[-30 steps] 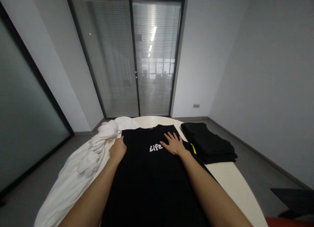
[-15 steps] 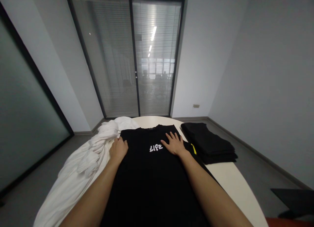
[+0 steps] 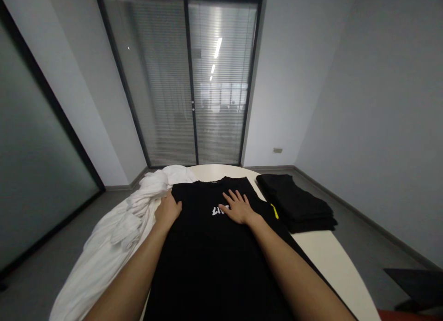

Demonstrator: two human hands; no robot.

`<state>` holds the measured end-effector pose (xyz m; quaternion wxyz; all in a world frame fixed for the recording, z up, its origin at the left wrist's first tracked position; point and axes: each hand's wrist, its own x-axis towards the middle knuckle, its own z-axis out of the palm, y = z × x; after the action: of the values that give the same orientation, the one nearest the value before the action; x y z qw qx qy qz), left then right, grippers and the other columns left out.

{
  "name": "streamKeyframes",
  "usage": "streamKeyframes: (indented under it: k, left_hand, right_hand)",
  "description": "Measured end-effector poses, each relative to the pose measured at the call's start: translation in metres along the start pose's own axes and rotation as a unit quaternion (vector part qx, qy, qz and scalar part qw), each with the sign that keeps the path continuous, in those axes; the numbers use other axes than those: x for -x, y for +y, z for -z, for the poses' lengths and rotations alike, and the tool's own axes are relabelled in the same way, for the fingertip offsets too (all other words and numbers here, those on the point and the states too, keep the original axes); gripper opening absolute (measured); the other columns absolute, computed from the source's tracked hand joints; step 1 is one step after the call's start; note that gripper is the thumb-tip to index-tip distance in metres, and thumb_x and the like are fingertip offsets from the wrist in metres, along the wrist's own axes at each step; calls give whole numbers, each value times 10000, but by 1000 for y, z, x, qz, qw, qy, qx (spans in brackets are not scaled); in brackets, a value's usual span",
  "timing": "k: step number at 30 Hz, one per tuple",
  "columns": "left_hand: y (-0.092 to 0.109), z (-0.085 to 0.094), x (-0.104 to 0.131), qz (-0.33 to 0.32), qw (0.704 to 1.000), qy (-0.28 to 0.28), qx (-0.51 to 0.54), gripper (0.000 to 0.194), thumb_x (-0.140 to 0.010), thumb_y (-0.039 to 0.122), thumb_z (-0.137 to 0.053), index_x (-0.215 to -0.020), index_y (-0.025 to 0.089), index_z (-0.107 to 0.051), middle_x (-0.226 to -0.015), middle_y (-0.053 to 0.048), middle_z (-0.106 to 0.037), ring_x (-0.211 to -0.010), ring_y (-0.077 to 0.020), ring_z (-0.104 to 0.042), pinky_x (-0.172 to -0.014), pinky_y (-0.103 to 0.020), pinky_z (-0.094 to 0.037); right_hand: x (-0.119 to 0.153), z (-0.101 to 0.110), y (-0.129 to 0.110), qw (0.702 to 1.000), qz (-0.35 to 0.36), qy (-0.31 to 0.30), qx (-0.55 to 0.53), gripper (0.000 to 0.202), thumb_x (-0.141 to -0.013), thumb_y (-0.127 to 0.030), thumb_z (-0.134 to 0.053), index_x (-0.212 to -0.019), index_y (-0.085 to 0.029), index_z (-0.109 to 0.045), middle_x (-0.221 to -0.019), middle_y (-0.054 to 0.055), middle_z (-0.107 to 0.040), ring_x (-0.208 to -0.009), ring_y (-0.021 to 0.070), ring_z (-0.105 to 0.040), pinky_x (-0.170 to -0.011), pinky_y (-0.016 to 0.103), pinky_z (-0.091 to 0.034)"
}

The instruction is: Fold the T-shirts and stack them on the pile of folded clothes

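A black T-shirt (image 3: 214, 256) with a white print lies spread on the pale table (image 3: 323, 251), its collar toward the far edge. My right hand (image 3: 238, 207) rests on its chest with fingers spread, covering part of the print. At the shirt's left edge, near the shoulder, my left hand (image 3: 168, 209) has its fingers curled over the fabric and the thumb on top. Crumpled white cloth (image 3: 121, 228) lies right beside that hand.
To the right sits a stack of folded black garments (image 3: 296, 203), with a yellow strip (image 3: 274, 211) by its near left side. Behind the table are glass doors (image 3: 221, 94). A dark object (image 3: 417, 286) shows at the lower right.
My right hand has slid left across the shirt and now covers part of the print. My left hand stays at the left edge, its fingers slightly more hidden.
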<state>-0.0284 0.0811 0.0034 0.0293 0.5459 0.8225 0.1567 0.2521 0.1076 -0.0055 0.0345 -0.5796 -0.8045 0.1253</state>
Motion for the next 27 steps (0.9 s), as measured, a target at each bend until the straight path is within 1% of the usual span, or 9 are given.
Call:
streamKeyframes:
  k: [4, 8, 12, 15, 17, 20, 23, 25, 27]
  left_hand:
    - [2, 7, 3, 12, 999, -34, -36, 516, -898, 421, -532, -1302, 112, -445, -1165, -229, -675, -1070, -377, -667, -830, -447, -512]
    - [-4, 17, 8, 4, 995, -76, -65, 552, -839, 482, -611, -1240, 117, -504, -1167, -231, -683, -1097, -386, -654, -844, -436, -504]
    - [-15, 23, 19, -25, 991, -105, -78, 455, -832, 447, -637, -1151, 132, -565, -1141, -211, -699, -1051, -374, -676, -824, -406, -499]
    - [-22, 20, 26, -55, 991, -106, -67, 357, -877, 379, -596, -1137, 135, -566, -1115, -193, -709, -1031, -337, -686, -805, -361, -486]
    - [-26, 17, 28, -59, 992, -99, -53, 315, -915, 351, -544, -1132, 123, -563, -1097, -198, -710, -1022, -320, -688, -793, -344, -477]
    - [-30, 12, 28, -53, 994, -95, -24, 292, -956, 394, -479, -1030, 137, -595, -1031, -185, -723, -984, -305, -696, -763, -328, -468]
    - [-33, 8, 27, -52, 993, -102, 16, 306, -936, 463, -512, -910, 171, -601, -936, -136, -736, -905, -282, -708, -720, -304, -459]
    - [-35, 6, 27, -51, 992, -102, 45, 264, -907, 443, -570, -924, 181, -593, -937, -111, -740, -900, -262, -709, -718, -283, -457]
    - [-36, 3, 27, -52, 991, -99, 76, 230, -887, 394, -611, -983, 187, -586, -987, -94, -743, -936, -241, -706, -739, -263, -459]
  right_hand:
    - [-2, -2, 2, 1000, 2, 5, 6, 823, -915, -769, -159, -1584, -294, -215, -1664, 32, -110, -1526, 323, -31, -1203, 541, -28]
    - [0, 0, 1, 1000, 6, 9, 3, 827, -916, -768, -158, -1583, -284, -223, -1663, 41, -115, -1526, 324, -36, -1202, 540, -36]
    - [1, 0, 1, 1000, 5, 8, -3, 830, -915, -770, -170, -1583, -281, -227, -1664, 40, -111, -1526, 325, -27, -1202, 543, -23]
    - [0, -1, 2, 1000, 4, 6, 0, 825, -917, -769, -166, -1583, -287, -221, -1665, 34, -106, -1527, 317, -23, -1203, 535, -19]
    - [0, -3, 3, 1000, 3, 9, 2, 819, -919, -765, -162, -1583, -290, -220, -1665, 32, -108, -1528, 311, -25, -1205, 525, -21]
    - [0, -4, 3, 1000, 2, 16, 5, 812, -921, -762, -163, -1581, -294, -225, -1665, 31, -110, -1527, 308, -30, -1204, 523, -27]
    - [1, -5, 2, 1000, 3, 22, 5, 800, -928, -750, -183, -1579, -288, -238, -1662, 41, -123, -1526, 313, -45, -1202, 536, -29]
    - [1, -4, 0, 1000, 3, 22, 7, 792, -935, -738, -195, -1580, -281, -237, -1661, 47, -127, -1526, 317, -47, -1201, 544, -29]
    - [2, -1, -3, 1000, 1, 12, 11, 783, -943, -724, -199, -1584, -275, -221, -1663, 48, -111, -1525, 323, -43, -1200, 551, -36]
